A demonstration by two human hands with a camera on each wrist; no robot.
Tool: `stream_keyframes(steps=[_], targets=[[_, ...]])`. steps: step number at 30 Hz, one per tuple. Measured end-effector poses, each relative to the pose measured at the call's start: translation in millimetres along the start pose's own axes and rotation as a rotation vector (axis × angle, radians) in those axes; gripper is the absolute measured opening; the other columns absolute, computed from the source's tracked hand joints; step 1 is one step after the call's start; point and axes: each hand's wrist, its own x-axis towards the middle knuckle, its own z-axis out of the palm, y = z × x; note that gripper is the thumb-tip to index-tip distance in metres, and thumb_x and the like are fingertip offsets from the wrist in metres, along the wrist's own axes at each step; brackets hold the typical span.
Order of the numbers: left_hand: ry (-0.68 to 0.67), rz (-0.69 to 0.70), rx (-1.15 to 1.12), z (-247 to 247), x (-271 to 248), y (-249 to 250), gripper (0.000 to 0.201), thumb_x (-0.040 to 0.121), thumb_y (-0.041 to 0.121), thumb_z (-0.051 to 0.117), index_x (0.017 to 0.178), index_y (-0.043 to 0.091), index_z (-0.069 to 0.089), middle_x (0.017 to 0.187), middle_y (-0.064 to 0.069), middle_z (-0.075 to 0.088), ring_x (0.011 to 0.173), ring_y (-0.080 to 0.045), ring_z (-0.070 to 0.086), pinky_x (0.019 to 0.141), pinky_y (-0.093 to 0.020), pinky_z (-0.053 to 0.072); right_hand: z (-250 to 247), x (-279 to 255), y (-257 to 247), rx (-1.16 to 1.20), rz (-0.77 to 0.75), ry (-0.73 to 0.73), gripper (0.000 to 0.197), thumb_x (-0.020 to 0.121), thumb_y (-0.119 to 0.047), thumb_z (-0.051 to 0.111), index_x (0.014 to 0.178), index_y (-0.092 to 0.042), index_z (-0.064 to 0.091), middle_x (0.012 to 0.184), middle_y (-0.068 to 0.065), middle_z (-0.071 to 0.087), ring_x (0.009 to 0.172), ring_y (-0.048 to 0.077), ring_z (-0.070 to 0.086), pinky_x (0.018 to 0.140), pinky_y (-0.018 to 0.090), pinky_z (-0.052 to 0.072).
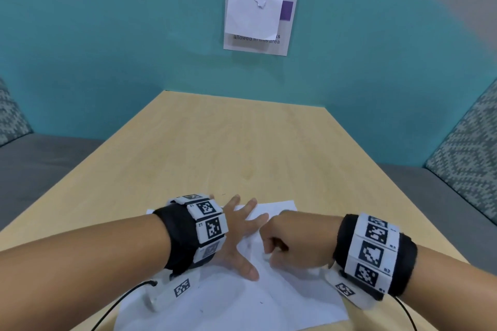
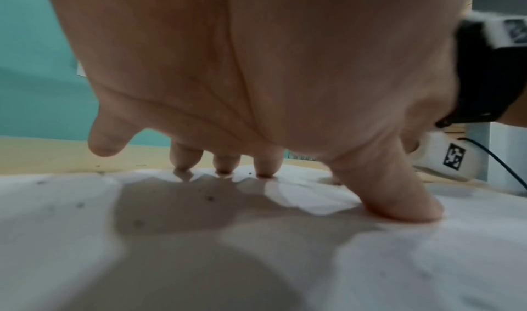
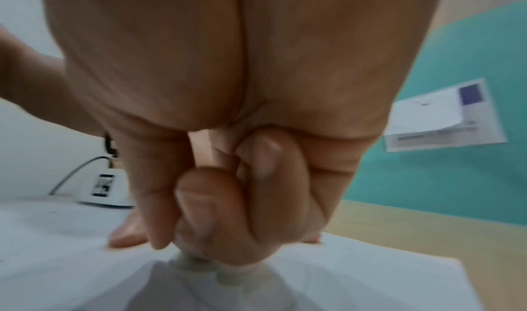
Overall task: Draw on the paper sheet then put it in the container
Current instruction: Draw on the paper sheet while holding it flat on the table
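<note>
Paper sheet [image 1: 282, 301] lies flat on worktop [image 1: 242, 148] under both my hands. Left hand [image 1: 236, 236] splayed, pressing it down. Right hand [image 1: 293, 244] curled, pinching something small and whitish at the sheet; pen unclear. Likely thin, light, floppy, creases easily; best lifted by an edge. Container not visible.

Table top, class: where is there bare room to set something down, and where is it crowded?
Free: the wide stretch of table between the paper sheet's far edge and the teal wall. Narrower bare strips run along both side edges. Crowded: the near end, where the left hand presses the sheet flat and the right hand is curled on it.
</note>
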Motion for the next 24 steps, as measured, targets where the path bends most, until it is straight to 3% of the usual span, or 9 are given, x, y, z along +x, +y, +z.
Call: stream_keyframes(steps=[4, 7, 10, 14, 18, 22, 24], targets=[[-0.016, -0.013, 0.013, -1.0, 0.6, -1.4, 0.114, 0.065, 0.093, 0.047, 0.148, 0.055, -0.022, 0.163, 0.007, -0.026, 0.15, -0.031, -0.023, 0.109, -0.073, -0.013, -16.0, 10.0, 17.1, -0.024, 0.09, 0.074, 0.017, 0.091, -0.022, 0.058, 0.097, -0.008, 0.066, 0.087, 0.007, 0.068, 0.071, 0.02, 0.053, 0.066, 0.03, 0.045], [-0.027, -0.009, 0.037, -8.6, -1.1, 1.0, 0.11, 0.071, 0.09, 0.049, 0.149, 0.054, -0.021, 0.165, 0.003, -0.023, 0.149, -0.033, -0.024, 0.109, -0.073, -0.012, -11.4, 12.6, 13.9, 0.01, 0.043, 0.094, 0.012, 0.09, -0.022, 0.059, 0.092, -0.01, 0.063, 0.073, -0.005, 0.058, 0.066, 0.014, 0.05, 0.059, 0.021, 0.039], [-0.01, 0.008, 0.026, -10.9, -4.1, 2.1, 0.102, 0.076, 0.084, 0.052, 0.15, 0.056, -0.012, 0.166, 0.0, -0.021, 0.149, -0.035, -0.024, 0.109, -0.073, -0.012, -0.7, 9.3, -1.7, 0.022, -0.056, 0.031, 0.006, 0.09, -0.021, 0.06, 0.091, -0.016, 0.062, 0.07, -0.012, 0.052, 0.064, 0.01, 0.049, 0.063, 0.023, 0.042], [-0.004, -0.003, 0.028, -5.0, 1.9, -0.8, 0.111, 0.068, 0.09, 0.049, 0.148, 0.056, -0.019, 0.165, 0.002, -0.022, 0.15, -0.035, -0.023, 0.11, -0.073, -0.009, -16.8, 18.0, 22.2, 0.021, 0.101, 0.134, 0.015, 0.09, -0.025, 0.061, 0.097, -0.013, 0.066, 0.075, -0.011, 0.053, 0.068, 0.012, 0.049, 0.066, 0.027, 0.042], [-0.005, 0.017, -0.012, -8.2, 1.2, -0.1, 0.096, 0.074, 0.082, 0.057, 0.148, 0.059, 0.001, 0.165, -0.002, -0.022, 0.15, -0.037, -0.021, 0.113, -0.07, -0.004, 0.7, 14.4, 0.8, 0.032, -0.056, 0.047, 0.01, 0.089, -0.024, 0.06, 0.094, -0.016, 0.062, 0.078, -0.007, 0.058, 0.069, 0.013, 0.051, 0.068, 0.029, 0.047], [-0.001, 0.0, 0.015, -3.8, 4.4, -2.8, 0.112, 0.07, 0.089, 0.052, 0.15, 0.053, -0.018, 0.165, 0.0, -0.022, 0.15, -0.037, -0.019, 0.111, -0.07, -0.004, -20.6, 19.4, 21.7, -0.005, 0.099, 0.119, 0.015, 0.091, -0.026, 0.062, 0.099, -0.015, 0.066, 0.074, -0.014, 0.05, 0.071, 0.012, 0.05, 0.06, 0.02, 0.037], [-0.001, 0.0, 0.03, -3.8, 4.8, -4.1, 0.112, 0.069, 0.09, 0.05, 0.15, 0.054, -0.018, 0.165, 0.001, -0.021, 0.151, -0.037, -0.017, 0.111, -0.072, -0.004, -17.5, 19.2, 19.0, -0.014, 0.072, 0.112, 0.014, 0.091, -0.023, 0.06, 0.099, -0.012, 0.065, 0.077, -0.01, 0.052, 0.072, 0.014, 0.051, 0.062, 0.022, 0.041]])
